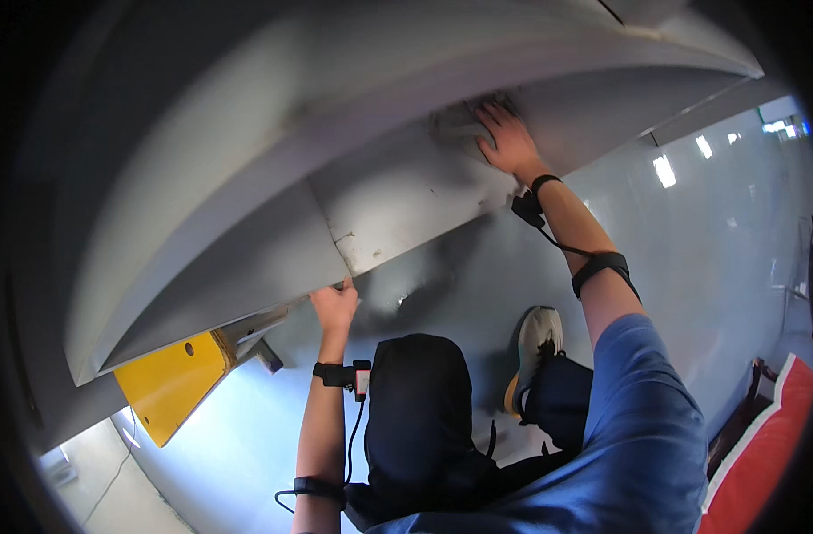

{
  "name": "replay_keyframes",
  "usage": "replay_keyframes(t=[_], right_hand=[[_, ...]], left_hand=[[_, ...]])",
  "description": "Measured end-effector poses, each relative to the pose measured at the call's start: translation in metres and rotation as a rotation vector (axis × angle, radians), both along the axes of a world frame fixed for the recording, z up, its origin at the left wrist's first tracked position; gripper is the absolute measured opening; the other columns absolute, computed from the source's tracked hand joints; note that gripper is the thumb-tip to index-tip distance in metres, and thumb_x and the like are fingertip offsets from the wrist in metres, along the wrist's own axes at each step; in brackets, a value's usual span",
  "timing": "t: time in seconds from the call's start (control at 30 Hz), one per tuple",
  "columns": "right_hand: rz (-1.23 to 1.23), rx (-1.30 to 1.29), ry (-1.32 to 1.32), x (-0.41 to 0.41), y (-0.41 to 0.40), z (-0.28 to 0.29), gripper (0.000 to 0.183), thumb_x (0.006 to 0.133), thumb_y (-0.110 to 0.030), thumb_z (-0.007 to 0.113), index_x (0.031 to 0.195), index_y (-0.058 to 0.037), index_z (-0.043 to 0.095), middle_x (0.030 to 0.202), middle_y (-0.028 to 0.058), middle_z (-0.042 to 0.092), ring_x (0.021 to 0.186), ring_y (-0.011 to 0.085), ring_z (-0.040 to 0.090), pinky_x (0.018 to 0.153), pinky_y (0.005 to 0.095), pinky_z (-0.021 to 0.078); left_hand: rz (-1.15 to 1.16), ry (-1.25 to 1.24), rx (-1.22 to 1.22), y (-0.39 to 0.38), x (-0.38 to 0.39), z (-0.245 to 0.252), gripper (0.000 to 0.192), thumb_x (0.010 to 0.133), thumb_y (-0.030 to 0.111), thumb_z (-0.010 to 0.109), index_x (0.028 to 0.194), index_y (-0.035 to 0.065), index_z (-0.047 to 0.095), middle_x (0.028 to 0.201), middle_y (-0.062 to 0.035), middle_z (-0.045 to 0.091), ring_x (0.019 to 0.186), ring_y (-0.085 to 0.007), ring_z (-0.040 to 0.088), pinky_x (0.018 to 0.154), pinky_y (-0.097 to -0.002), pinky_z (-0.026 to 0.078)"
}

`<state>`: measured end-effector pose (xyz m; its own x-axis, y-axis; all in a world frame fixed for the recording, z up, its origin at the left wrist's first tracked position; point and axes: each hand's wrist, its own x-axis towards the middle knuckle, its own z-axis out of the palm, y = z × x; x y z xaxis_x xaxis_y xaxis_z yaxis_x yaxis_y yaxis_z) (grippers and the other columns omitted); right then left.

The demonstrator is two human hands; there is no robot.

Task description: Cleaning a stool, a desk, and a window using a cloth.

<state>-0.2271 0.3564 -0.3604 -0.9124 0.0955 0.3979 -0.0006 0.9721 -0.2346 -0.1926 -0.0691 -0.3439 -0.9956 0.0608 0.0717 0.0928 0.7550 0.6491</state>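
A long grey panel point(406, 193) with a seam and scuffed, chipped patches runs in front of me, below a curved grey overhang point(260, 133). My left hand point(334, 307) grips the panel's near edge just beside the seam, thumb up and the other fingers partly hidden. Farther right, my right hand point(510, 141) lies flat under the overhang, its fingers apart. Beneath and beside its fingertips is a crumpled greyish patch point(458, 123); I cannot tell whether it is a cloth or a mark on the surface.
Below the panel at left juts a yellow board point(176, 384) with holes. A thin cable point(116, 470) trails at lower left. My shoe point(538, 340) stands on the glossy grey floor point(687, 227). A red cushion-like item with a white edge point(757, 447) lies at right.
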Motion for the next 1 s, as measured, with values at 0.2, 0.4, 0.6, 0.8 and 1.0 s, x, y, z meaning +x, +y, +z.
replay_keyframes(t=[0.2,0.4,0.6,0.8,1.0], right_hand=[[0.025,-0.005,0.030,0.037,-0.012,0.000,0.053,0.081,-0.030,0.056,0.129,-0.0078,0.049,0.135,0.0161,0.045,0.125,0.0357,0.041,0.105,0.0448,0.0313],[0.022,-0.077,-0.030,0.074,-0.025,-0.002,0.051,0.083,-0.023,0.055,0.130,-0.0057,0.046,0.136,0.0179,0.043,0.126,0.0369,0.038,0.106,0.0440,0.0308],[0.046,-0.088,0.001,0.061,-0.002,-0.012,0.047,0.084,-0.018,0.053,0.129,-0.0056,0.047,0.135,0.0181,0.044,0.126,0.0361,0.039,0.106,0.0431,0.0320],[-0.070,-0.075,0.026,0.030,-0.018,-0.007,0.044,0.083,-0.016,0.054,0.126,-0.0052,0.049,0.131,0.0188,0.047,0.121,0.0356,0.043,0.103,0.0435,0.0347],[-0.106,-0.021,-0.272,0.055,-0.074,0.005,0.043,0.083,-0.013,0.053,0.126,-0.0078,0.049,0.134,0.0158,0.044,0.121,0.0355,0.041,0.099,0.0460,0.0375]], left_hand=[[-0.034,-0.096,-0.021,-0.009,-0.004,-0.001,0.035,0.069,0.002,0.068,0.102,-0.0070,0.058,0.103,-0.0232,0.061,0.096,-0.0356,0.061,0.087,-0.0384,0.045],[-0.016,-0.050,-0.073,-0.017,-0.005,-0.004,0.038,0.070,0.003,0.069,0.104,-0.0064,0.057,0.104,-0.0234,0.061,0.096,-0.0352,0.061,0.085,-0.0367,0.046],[-0.028,-0.171,-0.053,0.004,0.003,0.023,0.038,0.069,0.007,0.069,0.102,-0.0059,0.058,0.104,-0.0246,0.061,0.101,-0.0389,0.057,0.090,-0.0406,0.043],[-0.038,-0.030,-0.077,-0.007,-0.001,-0.001,0.032,0.070,0.010,0.067,0.098,-0.0029,0.060,0.097,-0.0255,0.061,0.092,-0.0428,0.056,0.086,-0.0470,0.044],[0.094,-0.279,-0.053,-0.017,-0.006,-0.019,0.026,0.076,0.018,0.063,0.092,-0.0020,0.061,0.080,-0.0206,0.065,0.076,-0.0366,0.062,0.075,-0.0406,0.050]])
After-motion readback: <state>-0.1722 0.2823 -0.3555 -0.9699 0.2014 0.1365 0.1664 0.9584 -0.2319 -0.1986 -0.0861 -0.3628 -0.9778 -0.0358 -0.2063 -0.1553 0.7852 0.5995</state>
